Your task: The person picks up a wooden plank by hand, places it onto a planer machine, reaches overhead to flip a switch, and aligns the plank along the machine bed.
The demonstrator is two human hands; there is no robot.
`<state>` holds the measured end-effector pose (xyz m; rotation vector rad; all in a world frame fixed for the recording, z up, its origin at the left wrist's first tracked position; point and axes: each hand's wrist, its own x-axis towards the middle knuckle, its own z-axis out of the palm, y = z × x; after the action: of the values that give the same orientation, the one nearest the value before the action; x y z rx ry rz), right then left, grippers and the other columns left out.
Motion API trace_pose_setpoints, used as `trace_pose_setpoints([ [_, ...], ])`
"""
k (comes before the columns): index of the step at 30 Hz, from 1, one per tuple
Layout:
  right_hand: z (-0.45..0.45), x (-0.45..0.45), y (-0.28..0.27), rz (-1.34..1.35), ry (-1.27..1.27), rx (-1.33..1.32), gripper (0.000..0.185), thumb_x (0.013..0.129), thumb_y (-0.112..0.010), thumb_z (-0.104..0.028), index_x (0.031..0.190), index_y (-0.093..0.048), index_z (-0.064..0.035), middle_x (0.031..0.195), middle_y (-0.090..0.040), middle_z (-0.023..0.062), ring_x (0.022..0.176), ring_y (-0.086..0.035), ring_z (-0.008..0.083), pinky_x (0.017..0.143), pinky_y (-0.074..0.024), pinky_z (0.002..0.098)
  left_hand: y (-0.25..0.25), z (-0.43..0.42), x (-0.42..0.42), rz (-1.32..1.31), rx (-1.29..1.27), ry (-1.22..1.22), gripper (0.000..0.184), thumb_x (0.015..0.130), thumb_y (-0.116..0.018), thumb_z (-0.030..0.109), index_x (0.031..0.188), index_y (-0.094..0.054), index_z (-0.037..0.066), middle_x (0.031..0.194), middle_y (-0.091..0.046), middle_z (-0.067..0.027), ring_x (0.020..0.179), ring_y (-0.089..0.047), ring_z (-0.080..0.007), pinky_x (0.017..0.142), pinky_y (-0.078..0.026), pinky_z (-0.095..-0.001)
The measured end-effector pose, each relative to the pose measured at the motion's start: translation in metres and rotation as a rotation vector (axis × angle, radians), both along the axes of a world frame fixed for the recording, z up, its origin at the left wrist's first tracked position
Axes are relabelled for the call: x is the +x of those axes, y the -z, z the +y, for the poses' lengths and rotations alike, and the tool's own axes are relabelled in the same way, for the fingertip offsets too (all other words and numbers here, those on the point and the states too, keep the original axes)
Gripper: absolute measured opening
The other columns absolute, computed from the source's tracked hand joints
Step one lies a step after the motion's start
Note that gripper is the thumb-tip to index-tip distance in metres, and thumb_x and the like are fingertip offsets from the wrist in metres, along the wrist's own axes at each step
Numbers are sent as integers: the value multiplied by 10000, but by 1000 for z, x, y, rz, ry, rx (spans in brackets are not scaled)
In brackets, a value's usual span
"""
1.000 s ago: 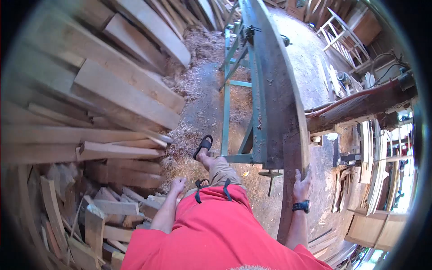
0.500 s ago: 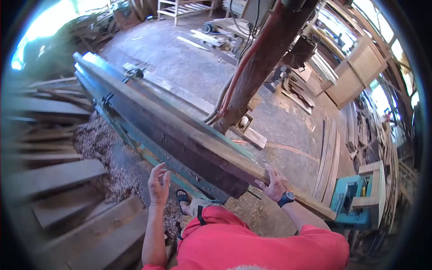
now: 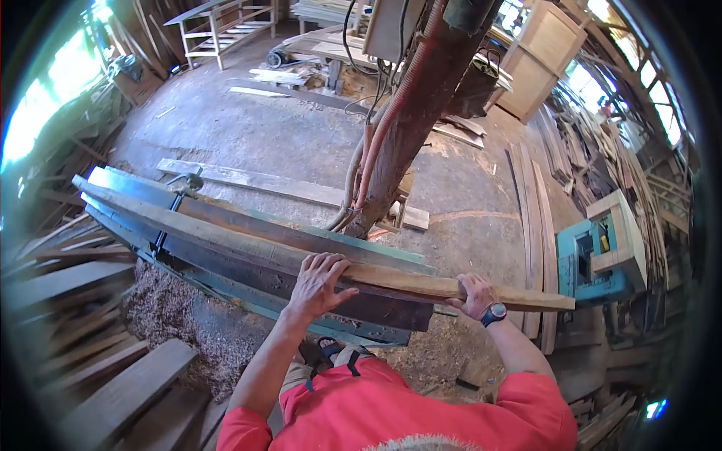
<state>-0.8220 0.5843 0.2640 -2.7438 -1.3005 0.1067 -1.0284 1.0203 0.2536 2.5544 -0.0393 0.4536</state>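
A long wooden board [image 3: 398, 278] stands on edge along a green metal frame [image 3: 368, 332], its right end reaching past the frame. My left hand [image 3: 320, 284] rests on the board's top edge near the middle, fingers over the far side and thumb apart. Further right, my right hand [image 3: 475, 295], with a watch at the wrist, grips the same board, fingers over its top. A black clamp [image 3: 167, 224] crosses the board and frame toward the left.
A thick post [image 3: 406, 128] with hoses rises just beyond the board. A teal machine [image 3: 594, 252] stands at the right. Wood shavings [image 3: 162, 308] and stacked planks [image 3: 128, 383] lie at the lower left. A loose plank [image 3: 256, 180] lies behind the frame.
The view has swung to the right. My left hand, earlier free in the air, has come onto the board's top edge. My right hand stays on the board.
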Motion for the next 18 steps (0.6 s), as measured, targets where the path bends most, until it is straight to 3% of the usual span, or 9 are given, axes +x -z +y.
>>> trace_pose_setpoints([
  [4,14,-21,-5,-73,69,-23,658,838,-846,-574,1223,-634,-83,1158,-701,166,1129,-674,411,1011,-521,533,9,23,22,149,-44,81,689,835,-867,555,1325,-670,113,1308,-700,-116,1270,-623,-349,1129,-428,-514],
  [5,20,-24,-7,-110,91,4,657,824,-860,-564,1212,-641,-80,1164,-700,167,1137,-672,411,1020,-518,530,23,29,24,46,17,121,697,825,-869,561,1328,-659,128,1246,-701,-124,1247,-629,-347,1090,-445,-514],
  [11,22,-23,0,-134,153,-72,688,782,-917,-456,1251,-651,-30,1214,-687,220,1178,-639,458,1083,-487,549,36,36,43,250,123,163,681,805,-861,618,1229,-651,129,1168,-729,-120,1184,-685,-336,1008,-485,-501],
  [13,21,-21,5,-80,163,-42,722,854,-842,-539,1309,-649,-12,1244,-677,249,1211,-615,482,1102,-471,573,41,38,49,273,96,190,676,802,-858,630,1198,-662,118,1137,-741,-117,1152,-704,-331,987,-502,-491],
  [14,13,-15,14,-56,205,-146,779,882,-800,-592,1354,-635,5,1279,-668,267,1235,-604,495,1107,-466,580,49,41,47,227,87,201,675,803,-857,634,1189,-669,112,1120,-745,-116,1141,-710,-329,980,-510,-484],
  [15,9,-14,22,-109,168,-61,812,900,-766,-626,1382,-629,14,1306,-661,271,1254,-596,502,1113,-466,580,46,43,45,215,82,187,676,799,-859,638,1174,-674,107,1113,-748,-114,1144,-711,-328,984,-511,-480],
  [18,5,-11,18,-77,148,-123,853,947,-702,-672,1449,-575,6,1376,-627,289,1291,-582,531,1098,-473,577,41,43,49,259,72,180,691,783,-866,648,1153,-681,96,1104,-751,-113,1143,-713,-326,990,-513,-473],
])
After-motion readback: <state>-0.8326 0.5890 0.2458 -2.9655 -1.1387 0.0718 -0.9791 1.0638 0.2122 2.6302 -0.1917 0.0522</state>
